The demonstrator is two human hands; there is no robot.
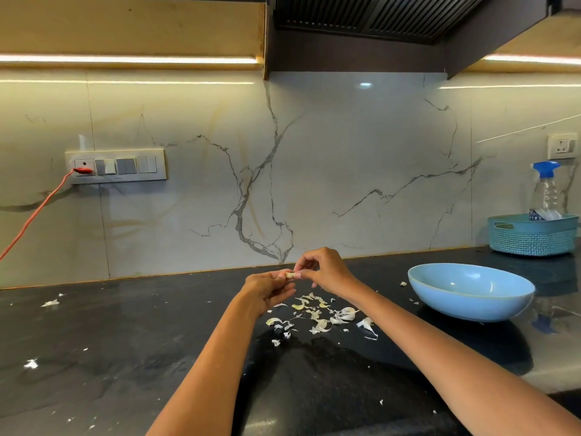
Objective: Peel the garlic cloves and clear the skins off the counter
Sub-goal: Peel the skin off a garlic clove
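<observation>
Pale garlic clove (289, 274) is pinched by the left hand (267, 291) and right hand (323, 270), both grips narrow. Skins (317, 316) are scattered on the black table (125, 341), with a blue bowl (470, 291) at three o'clock.

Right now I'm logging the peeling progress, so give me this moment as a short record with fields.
left hand: left hand holds the garlic clove
right hand: right hand pinches at the clove's end
skins: garlic skins scattered on the black counter, below the hands; stray bits far left
bowl: blue bowl to the right on the counter; inside looks empty
behind bowl: teal basket holding a spray bottle
stage: peeling underway, skins not cleared
</observation>
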